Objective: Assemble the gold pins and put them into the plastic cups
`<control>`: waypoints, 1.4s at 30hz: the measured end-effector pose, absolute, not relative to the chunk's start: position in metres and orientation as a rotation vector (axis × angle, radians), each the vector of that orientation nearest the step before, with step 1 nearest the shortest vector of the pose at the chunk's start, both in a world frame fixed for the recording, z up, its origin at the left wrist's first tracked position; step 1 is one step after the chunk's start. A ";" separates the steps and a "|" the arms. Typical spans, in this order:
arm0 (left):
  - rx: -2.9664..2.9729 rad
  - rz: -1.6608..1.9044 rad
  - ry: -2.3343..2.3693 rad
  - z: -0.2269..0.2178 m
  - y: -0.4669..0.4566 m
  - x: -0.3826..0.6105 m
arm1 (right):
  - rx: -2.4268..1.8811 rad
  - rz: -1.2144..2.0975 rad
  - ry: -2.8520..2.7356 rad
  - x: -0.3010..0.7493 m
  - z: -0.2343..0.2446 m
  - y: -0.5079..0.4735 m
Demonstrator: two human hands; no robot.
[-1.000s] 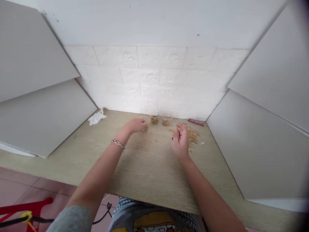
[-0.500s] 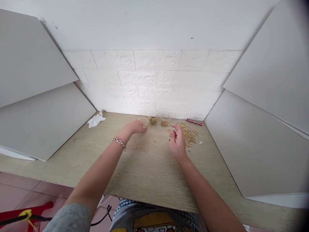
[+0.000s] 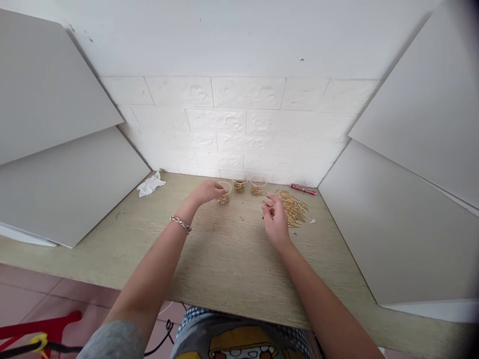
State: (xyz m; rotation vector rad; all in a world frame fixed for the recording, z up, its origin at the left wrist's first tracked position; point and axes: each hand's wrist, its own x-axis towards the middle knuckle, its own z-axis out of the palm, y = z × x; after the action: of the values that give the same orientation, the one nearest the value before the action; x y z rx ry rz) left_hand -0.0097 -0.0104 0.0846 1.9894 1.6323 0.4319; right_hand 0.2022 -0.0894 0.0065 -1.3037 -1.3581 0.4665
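Left hand is shown stretched over the wooden table, its fingers curled against the near side of a clear cup with gold pieces in the bottom; whether the cup is gripped or only touched cannot be told. A chain bracelet is worn on that wrist. Right hand is held just above the table, thumb and fingers drawn together as in a pinch; whether a pin is caught between them is too small to be told. A pile of gold pins lies just beyond and to the right of this hand, and a few loose pins are scattered between the two hands. Two further clear cups, each holding gold pieces, stand side by side near the white brick wall, behind the first cup. A red pen lies by the wall beyond the pile. A crumpled white tissue lies well apart at the far left of the table.
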 end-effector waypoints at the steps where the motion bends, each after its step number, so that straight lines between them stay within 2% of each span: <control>1: 1.976 0.443 1.660 0.084 -0.009 -0.011 | -1.303 0.472 -1.361 0.202 0.006 -0.089; 13: 1.860 0.745 1.737 0.064 -0.009 -0.007 | -1.314 0.506 -1.403 0.200 0.001 -0.089; 20: 1.618 1.133 1.521 0.072 -0.024 0.001 | -1.271 0.571 -1.340 0.197 0.002 -0.090; 25: 1.385 1.030 1.000 0.064 -0.051 0.019 | -1.149 0.688 -1.237 0.191 0.004 -0.094; 42: 1.132 0.948 0.783 0.040 -0.067 0.041 | -1.142 0.721 -1.258 0.182 0.016 -0.107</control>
State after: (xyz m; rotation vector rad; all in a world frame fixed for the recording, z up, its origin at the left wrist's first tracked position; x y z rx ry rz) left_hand 0.0409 -0.0672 0.0396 1.1317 0.7832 0.9482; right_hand 0.1823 -0.1066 0.0158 -1.1420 -1.2585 0.7207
